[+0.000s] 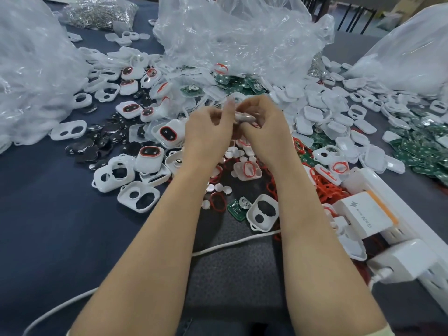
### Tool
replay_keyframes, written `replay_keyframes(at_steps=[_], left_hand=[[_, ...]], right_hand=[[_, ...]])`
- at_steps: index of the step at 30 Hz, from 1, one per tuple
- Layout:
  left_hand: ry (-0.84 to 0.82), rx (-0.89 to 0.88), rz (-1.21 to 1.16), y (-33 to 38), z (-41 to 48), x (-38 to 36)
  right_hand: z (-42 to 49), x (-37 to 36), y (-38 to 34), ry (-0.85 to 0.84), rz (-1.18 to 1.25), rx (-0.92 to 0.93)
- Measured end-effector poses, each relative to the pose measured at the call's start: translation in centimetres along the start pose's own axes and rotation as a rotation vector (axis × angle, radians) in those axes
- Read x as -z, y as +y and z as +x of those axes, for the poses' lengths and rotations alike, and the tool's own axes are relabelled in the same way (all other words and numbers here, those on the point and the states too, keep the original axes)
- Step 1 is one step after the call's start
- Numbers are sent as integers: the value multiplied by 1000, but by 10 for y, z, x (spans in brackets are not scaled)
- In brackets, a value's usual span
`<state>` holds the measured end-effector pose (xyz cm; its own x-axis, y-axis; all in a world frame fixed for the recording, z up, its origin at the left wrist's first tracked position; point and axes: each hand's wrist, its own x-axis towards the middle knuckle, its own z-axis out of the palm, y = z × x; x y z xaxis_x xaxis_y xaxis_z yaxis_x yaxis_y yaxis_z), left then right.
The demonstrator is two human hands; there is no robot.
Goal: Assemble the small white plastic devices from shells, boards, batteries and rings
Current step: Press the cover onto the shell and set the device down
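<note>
1. Two hands up over the table (48, 214): the left hand (208, 132) and the right hand (265, 132) meet fingertip to fingertip
2. One small pale piece (244, 117) sits right between them; both hands curl in and pinch it, and it is too blurred to name more closely
3. Left of the grip I count at least eight finished devices (149, 155) with red rims and dark windows
4. Open shells (138, 196) with two holes: five plain ones to the lower left of the grip, one more just below the right forearm
5. One single green board (235, 207) lies beneath the wrists, touching that lone shell; heaps of boards lie beyond and far right of the grip, too many to count
6. Red rings (327, 190) are heaped under and right of the right wrist, uncountable
7. Three big clear bags (242, 32) stand beyond the grip, plus one bag of metal rings (97, 10) far left
8. Two white chargers (366, 212) sit on one power strip (412, 214), lower right; one white cable (232, 243) runs under the forearms
</note>
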<state>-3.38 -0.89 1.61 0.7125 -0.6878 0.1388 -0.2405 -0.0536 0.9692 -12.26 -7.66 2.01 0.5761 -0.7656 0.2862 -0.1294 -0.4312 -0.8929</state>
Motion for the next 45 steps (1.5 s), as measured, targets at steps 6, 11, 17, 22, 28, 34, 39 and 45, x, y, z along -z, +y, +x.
replay_keyframes(at_steps=[6,11,17,22,28,34,39,45], left_hand=[[-28,99,-52,-4,3,-1],[14,-57,237,-6,-1,-10],[35,-103,147,-7,-1,-11],[8,-102,45,-9,1,-6],[-5,-98,5,-7,0,-2],[-16,-87,4,-5,-2,-3],[42,-137,135,-8,1,-6],[73,-116,-3,-1,-3,-6]], right_hand=[[4,5,4,-20,84,-135],[6,1,7,-4,-81,-93],[7,5,10,18,62,-143],[8,4,13,1,178,-165],[9,6,15,-24,306,-213],[8,5,15,-18,339,-245],[7,3,14,-60,320,-262],[8,5,10,-25,429,-269]])
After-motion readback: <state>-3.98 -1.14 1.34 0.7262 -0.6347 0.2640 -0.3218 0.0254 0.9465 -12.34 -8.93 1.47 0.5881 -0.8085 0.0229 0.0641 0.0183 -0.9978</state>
